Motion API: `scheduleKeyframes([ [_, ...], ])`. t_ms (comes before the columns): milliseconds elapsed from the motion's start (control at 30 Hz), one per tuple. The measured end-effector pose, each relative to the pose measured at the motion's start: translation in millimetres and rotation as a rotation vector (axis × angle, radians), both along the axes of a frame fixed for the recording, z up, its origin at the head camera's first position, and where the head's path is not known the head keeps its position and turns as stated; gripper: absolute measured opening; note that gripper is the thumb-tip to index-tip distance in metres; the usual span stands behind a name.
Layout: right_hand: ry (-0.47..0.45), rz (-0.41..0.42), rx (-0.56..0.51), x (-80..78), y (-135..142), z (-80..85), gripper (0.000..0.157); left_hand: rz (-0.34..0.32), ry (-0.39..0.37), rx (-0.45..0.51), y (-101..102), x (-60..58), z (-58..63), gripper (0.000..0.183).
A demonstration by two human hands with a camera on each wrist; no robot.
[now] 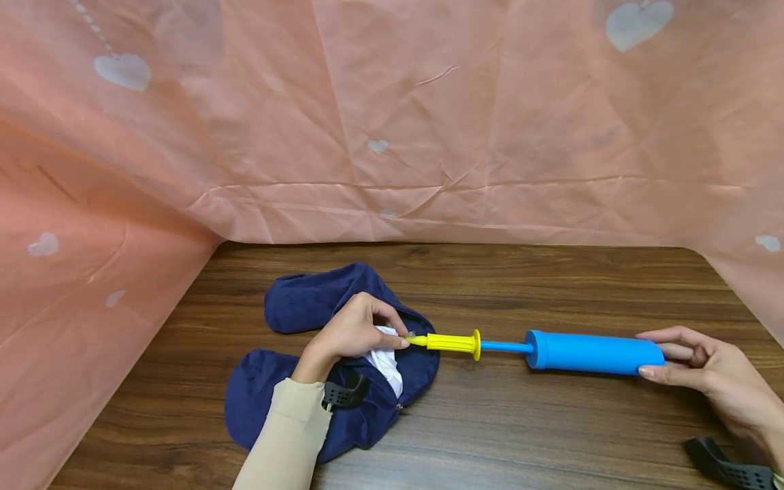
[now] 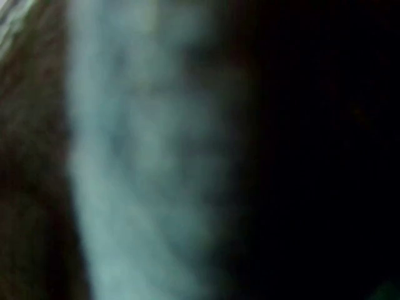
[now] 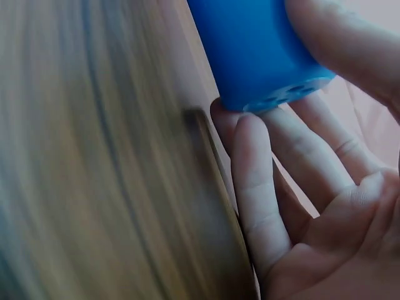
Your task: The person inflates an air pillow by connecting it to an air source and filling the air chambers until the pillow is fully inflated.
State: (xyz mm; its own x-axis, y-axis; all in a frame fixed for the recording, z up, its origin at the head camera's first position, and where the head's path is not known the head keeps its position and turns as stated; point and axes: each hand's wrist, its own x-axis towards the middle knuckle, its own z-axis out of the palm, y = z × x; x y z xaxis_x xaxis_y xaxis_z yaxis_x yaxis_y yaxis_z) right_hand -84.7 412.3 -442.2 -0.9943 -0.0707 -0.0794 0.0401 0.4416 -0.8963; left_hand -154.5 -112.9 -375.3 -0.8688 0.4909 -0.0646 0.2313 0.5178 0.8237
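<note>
Left hand point(image 1: 358, 328) pinches the nozzle point(image 1: 419, 340) of the pump point(image 1: 535, 349) over the navy pillow point(image 1: 324, 296); right hand point(image 1: 704, 357), wider, grips the end of its barrel point(image 1: 591, 352); it looks light, stiff, slick, best held round the barrel

a curtained-off nook, pink heart-print cloth point(image 1: 404, 88) around three sides, wood-grain tabletop point(image 1: 551, 429), kind of room beyond unclear

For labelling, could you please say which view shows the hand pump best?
The head view: nearly the whole hand pump shows, yellow handle to blue barrel. Right wrist shows only the barrel's end; left wrist is too blurred to tell.
</note>
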Motion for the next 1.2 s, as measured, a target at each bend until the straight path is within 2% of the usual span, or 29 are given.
scheduleKeyframes([
  [333,0.01,0.038,0.014,-2.6,-44.6,8.0,0.042,-0.011,0.008,-0.009,1.8,0.7,0.2,0.005],
  [567,-0.017,0.05,0.003,-2.4,-70.4,11.3,0.043,-0.013,0.019,-0.012,1.3,1.3,2.6,0.005],
  [767,-0.011,0.028,0.017,-0.8,-76.2,12.0,0.045,-0.021,0.024,-0.012,2.3,1.2,1.1,0.006],
  [967,0.018,0.046,0.035,-0.3,-78.4,12.8,0.049,-0.014,0.025,-0.019,2.7,1.5,0.9,0.005],
  [1200,0.041,0.096,0.152,1.0,-82.3,16.9,0.058,-0.003,0.014,-0.036,3.3,1.9,1.9,0.005],
])
